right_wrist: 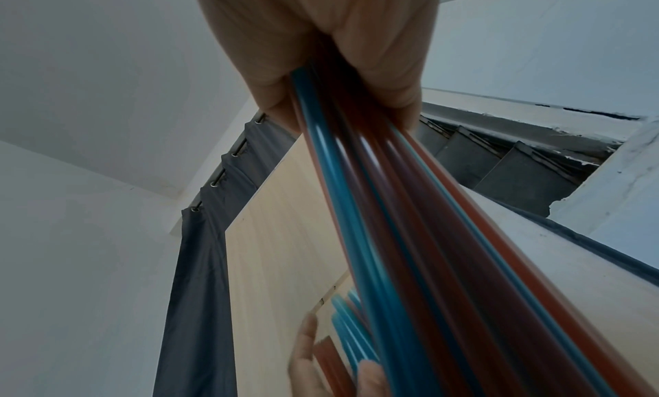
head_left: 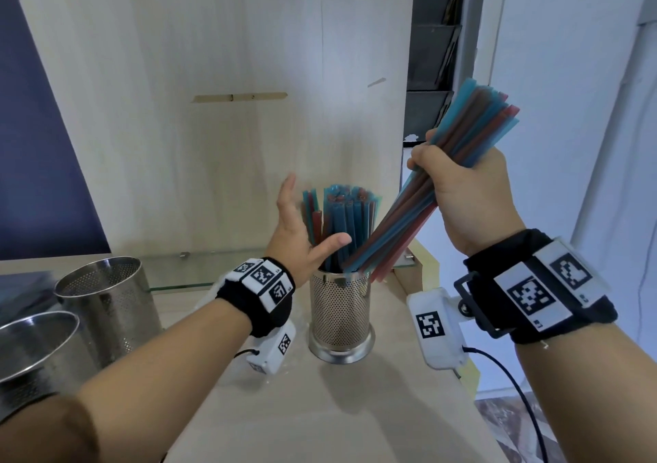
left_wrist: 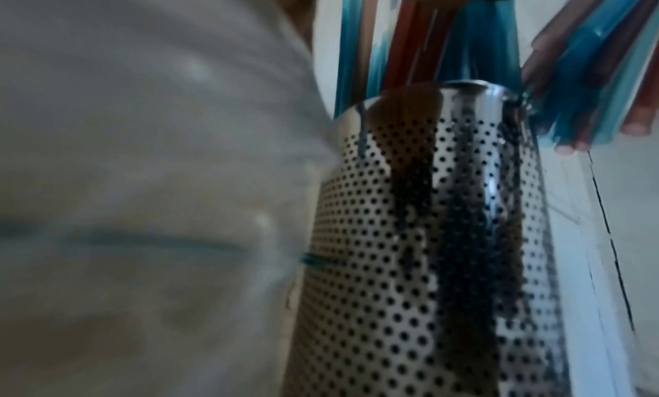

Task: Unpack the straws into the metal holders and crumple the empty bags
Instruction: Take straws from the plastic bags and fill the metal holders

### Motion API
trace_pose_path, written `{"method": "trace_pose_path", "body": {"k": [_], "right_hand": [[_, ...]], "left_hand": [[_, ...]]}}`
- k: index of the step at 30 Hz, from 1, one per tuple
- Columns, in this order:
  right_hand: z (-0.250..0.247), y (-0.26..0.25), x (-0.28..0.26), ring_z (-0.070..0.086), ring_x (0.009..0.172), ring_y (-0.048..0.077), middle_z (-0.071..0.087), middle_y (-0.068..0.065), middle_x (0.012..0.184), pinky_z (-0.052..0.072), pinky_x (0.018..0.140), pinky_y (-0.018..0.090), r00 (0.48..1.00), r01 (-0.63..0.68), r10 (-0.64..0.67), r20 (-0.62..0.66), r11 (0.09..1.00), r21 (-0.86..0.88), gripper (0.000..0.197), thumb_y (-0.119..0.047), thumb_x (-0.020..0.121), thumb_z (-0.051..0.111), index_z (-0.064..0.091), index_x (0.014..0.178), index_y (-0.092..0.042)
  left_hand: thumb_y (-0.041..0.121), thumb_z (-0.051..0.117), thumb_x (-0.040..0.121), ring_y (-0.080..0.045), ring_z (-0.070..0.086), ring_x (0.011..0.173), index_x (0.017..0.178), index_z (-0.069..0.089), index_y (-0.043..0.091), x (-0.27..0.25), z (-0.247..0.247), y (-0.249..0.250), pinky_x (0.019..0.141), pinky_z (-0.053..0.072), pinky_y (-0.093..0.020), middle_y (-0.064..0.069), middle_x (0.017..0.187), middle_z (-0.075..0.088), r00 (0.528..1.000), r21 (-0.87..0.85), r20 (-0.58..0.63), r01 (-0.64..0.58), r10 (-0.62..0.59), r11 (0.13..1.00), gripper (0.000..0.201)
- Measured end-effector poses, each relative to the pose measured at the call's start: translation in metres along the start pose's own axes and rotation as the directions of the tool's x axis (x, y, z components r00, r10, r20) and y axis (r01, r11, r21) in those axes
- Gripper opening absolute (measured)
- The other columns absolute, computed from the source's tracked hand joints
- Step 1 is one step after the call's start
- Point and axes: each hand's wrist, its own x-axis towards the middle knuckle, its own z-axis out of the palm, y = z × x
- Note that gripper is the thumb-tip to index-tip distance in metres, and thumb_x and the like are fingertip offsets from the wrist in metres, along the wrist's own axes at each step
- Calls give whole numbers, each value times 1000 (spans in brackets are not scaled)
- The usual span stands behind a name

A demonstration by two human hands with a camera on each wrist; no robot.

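From the head camera I note the right hand (head_left: 462,192) closed in a fist round a slanted bundle of blue and red plastic straws (head_left: 458,164); the bundle's lower ends sit at the right rim of the perforated cylindrical metal holder (head_left: 340,313), which stands upright on the pale wooden counter (head_left: 320,409). That holder already carries a dense upright stand of blue and red straws (head_left: 343,220). The left hand (head_left: 302,238) is spread, fingers straight, thumb extended against the standing straws, gripping nothing. Two more perforated steel holders (head_left: 106,299) stand together at the counter's left edge, well apart from the filled one. From the left wrist camera I see the filled holder's perforated wall (left_wrist: 428,234) close up, standing straws rising above its rim, and the tilted bundle's ends (left_wrist: 588,78) at the right rim; a blurred pale mass, which I cannot identify, fills the left half of the picture. From the right wrist camera I record the right hand's fingers (right_wrist: 374,50) wrapped tightly round the bundle (right_wrist: 410,234), with the left hand's straight fingers (right_wrist: 306,355) below, beside the standing straws (right_wrist: 345,327).
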Motion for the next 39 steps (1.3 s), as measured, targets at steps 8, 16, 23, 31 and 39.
{"method": "trace_pose_path", "body": {"k": [8, 16, 23, 31, 39], "right_hand": [[-4, 3, 8, 58, 66, 9, 57, -2, 73, 52, 63, 22, 999, 13, -13, -31, 1000, 10, 10, -4, 85, 66, 63, 84, -13], [1, 15, 16, 60, 70, 14, 59, -4, 72, 51, 66, 29, 993, -33, 48, -107, 990, 138, 14, -7, 83, 67, 62, 82, -20], [1, 23, 21, 58, 71, 15, 57, -2, 74, 52, 66, 30, 987, -15, 37, -155, 990, 140, 10, -7, 81, 67, 61, 86, -14], [6, 24, 26, 61, 79, 17, 60, 7, 84, 51, 69, 28, 982, 49, -13, -189, 981, 188, 16, -19, 74, 66, 60, 89, -17], [16, 31, 29, 59, 78, 17, 57, 12, 87, 52, 70, 27, 980, 68, -17, -197, 964, 255, 24, -19, 75, 65, 56, 96, -10]], "left_hand": [[35, 82, 75, -13, 55, 121, 155, 3, 29, 8, 2, 3, 104, 47, -37, -2, 141, 50, 985, -49, 27, 171, -170, 984, 112], [78, 52, 74, -14, 33, 140, 154, 7, 22, 7, 12, -2, 113, 37, -40, -4, 157, 25, 993, -136, -58, 98, -106, 986, 108], [62, 91, 33, -14, 42, 135, 149, 2, 44, 10, 12, -8, 112, 39, -43, 2, 150, 37, 970, -224, 132, 230, -205, 947, 147], [57, 92, 36, -14, 36, 138, 142, 5, 52, 6, 9, -4, 114, 36, -45, 2, 152, 30, 988, -106, 53, 153, -148, 983, 138], [26, 92, 59, -7, 48, 129, 149, -3, 46, 2, 12, -10, 110, 42, -43, 8, 142, 43, 979, -200, 95, 198, -182, 960, 133]]}}
